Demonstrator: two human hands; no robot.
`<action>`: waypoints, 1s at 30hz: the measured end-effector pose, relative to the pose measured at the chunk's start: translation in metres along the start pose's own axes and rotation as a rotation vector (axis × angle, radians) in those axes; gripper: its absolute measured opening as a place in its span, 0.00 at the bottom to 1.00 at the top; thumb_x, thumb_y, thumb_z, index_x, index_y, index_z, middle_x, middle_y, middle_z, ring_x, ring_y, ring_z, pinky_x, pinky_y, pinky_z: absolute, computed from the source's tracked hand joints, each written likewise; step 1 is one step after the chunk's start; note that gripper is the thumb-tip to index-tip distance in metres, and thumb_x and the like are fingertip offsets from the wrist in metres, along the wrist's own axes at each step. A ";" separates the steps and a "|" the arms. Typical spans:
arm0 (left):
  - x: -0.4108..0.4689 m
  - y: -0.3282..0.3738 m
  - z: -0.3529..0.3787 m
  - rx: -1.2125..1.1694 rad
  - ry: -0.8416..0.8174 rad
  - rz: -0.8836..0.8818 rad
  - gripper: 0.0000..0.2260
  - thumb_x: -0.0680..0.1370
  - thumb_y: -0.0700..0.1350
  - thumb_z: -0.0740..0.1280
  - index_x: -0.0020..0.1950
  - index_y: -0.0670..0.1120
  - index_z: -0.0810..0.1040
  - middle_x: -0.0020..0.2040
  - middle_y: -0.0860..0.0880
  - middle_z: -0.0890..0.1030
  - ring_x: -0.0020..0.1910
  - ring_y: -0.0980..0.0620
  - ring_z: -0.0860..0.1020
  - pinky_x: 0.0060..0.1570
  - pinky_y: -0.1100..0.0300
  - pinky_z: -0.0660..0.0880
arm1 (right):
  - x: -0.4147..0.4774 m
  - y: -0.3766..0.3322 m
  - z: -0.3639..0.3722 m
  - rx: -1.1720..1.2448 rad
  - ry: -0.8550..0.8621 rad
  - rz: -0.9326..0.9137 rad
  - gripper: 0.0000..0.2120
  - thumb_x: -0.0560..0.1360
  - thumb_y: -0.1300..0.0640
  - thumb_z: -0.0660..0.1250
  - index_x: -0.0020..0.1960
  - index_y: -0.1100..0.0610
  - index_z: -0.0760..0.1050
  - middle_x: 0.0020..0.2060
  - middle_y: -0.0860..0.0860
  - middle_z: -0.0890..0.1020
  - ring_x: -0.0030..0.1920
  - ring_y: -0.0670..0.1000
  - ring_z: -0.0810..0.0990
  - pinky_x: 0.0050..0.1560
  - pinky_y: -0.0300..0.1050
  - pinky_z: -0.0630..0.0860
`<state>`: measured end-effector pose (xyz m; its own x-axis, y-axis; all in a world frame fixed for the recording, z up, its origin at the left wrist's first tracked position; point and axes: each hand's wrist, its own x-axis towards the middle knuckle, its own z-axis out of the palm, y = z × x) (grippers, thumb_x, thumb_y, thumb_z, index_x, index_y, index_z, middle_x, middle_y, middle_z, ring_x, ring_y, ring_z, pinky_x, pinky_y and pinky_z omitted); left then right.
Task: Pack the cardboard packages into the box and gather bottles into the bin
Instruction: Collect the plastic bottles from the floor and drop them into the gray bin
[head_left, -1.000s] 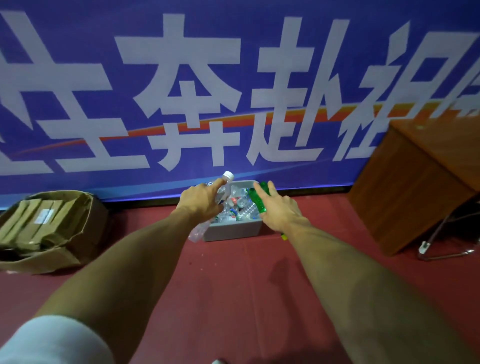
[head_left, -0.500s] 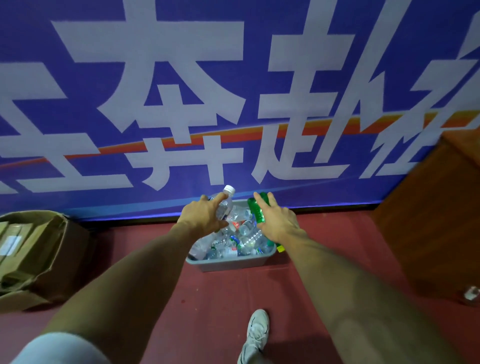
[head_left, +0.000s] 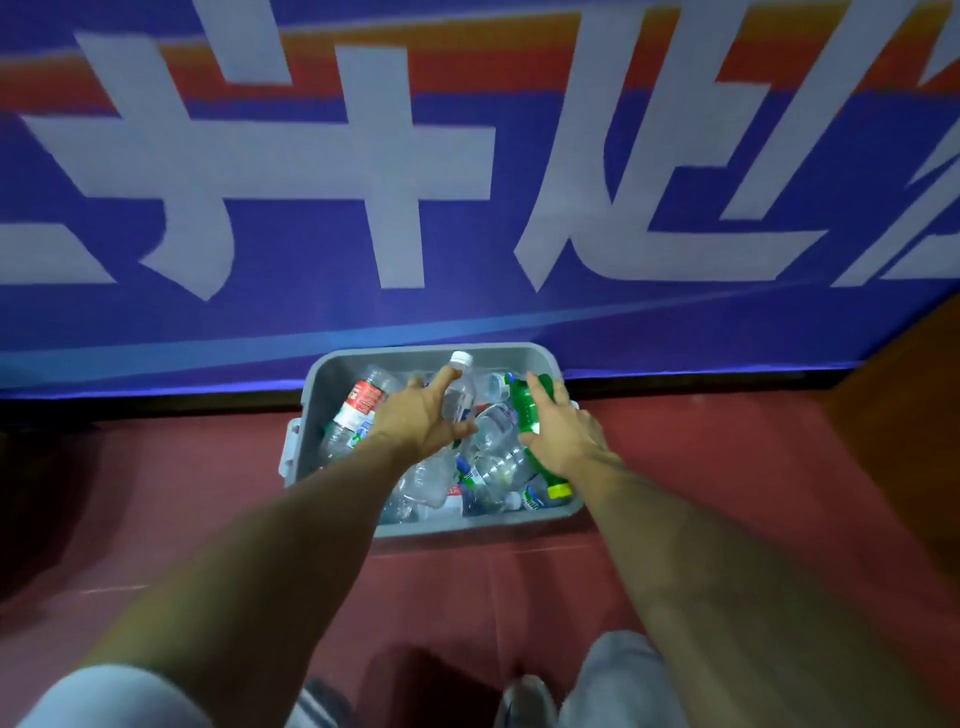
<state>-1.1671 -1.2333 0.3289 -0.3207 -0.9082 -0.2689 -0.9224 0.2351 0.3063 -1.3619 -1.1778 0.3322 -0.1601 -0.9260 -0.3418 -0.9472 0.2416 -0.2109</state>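
Note:
A grey plastic bin (head_left: 332, 374) stands on the red floor against the banner and holds several empty plastic bottles. Directly over the bin, my left hand (head_left: 415, 421) grips a clear bottle with a white cap (head_left: 460, 389), cap pointing away from me. To its right, my right hand (head_left: 563, 436) holds a green bottle (head_left: 524, 405) over the bin's right side, its yellow cap (head_left: 558, 489) poking out below my wrist. A clear bottle with a red label (head_left: 363, 400) lies at the bin's left. The cardboard box is out of view.
A blue banner with large white characters (head_left: 467, 208) rises right behind the bin. A brown wooden piece of furniture (head_left: 914, 415) stands at the right edge. My shoe (head_left: 524, 699) and trouser leg show at the bottom. Red floor (head_left: 156, 493) spreads left of the bin.
I have stepped closer, so the bin now lies beneath both hands. The cardboard box at the left has slid out of view. Both hands keep their bottles.

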 end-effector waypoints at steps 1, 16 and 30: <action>0.012 -0.007 0.021 -0.014 0.007 -0.007 0.37 0.74 0.68 0.67 0.78 0.59 0.55 0.69 0.38 0.72 0.59 0.37 0.78 0.56 0.47 0.77 | 0.013 0.003 0.021 0.005 0.008 0.004 0.42 0.80 0.49 0.66 0.81 0.45 0.40 0.81 0.56 0.46 0.71 0.64 0.69 0.68 0.57 0.68; 0.063 -0.047 0.123 0.012 -0.010 0.006 0.42 0.73 0.72 0.63 0.79 0.64 0.44 0.78 0.41 0.59 0.64 0.36 0.75 0.54 0.46 0.79 | 0.063 0.020 0.140 0.159 -0.030 0.119 0.46 0.79 0.38 0.63 0.79 0.44 0.31 0.80 0.59 0.42 0.74 0.67 0.63 0.69 0.62 0.67; 0.038 -0.003 0.008 0.254 0.033 0.065 0.34 0.75 0.71 0.56 0.79 0.62 0.53 0.81 0.43 0.50 0.79 0.37 0.47 0.70 0.29 0.57 | 0.030 0.000 0.012 -0.018 0.008 0.123 0.37 0.75 0.35 0.64 0.78 0.41 0.52 0.75 0.56 0.57 0.72 0.62 0.59 0.66 0.63 0.66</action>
<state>-1.1777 -1.2657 0.3102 -0.3774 -0.8982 -0.2254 -0.9260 0.3686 0.0816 -1.3636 -1.2018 0.3112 -0.2779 -0.8919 -0.3568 -0.9248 0.3488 -0.1516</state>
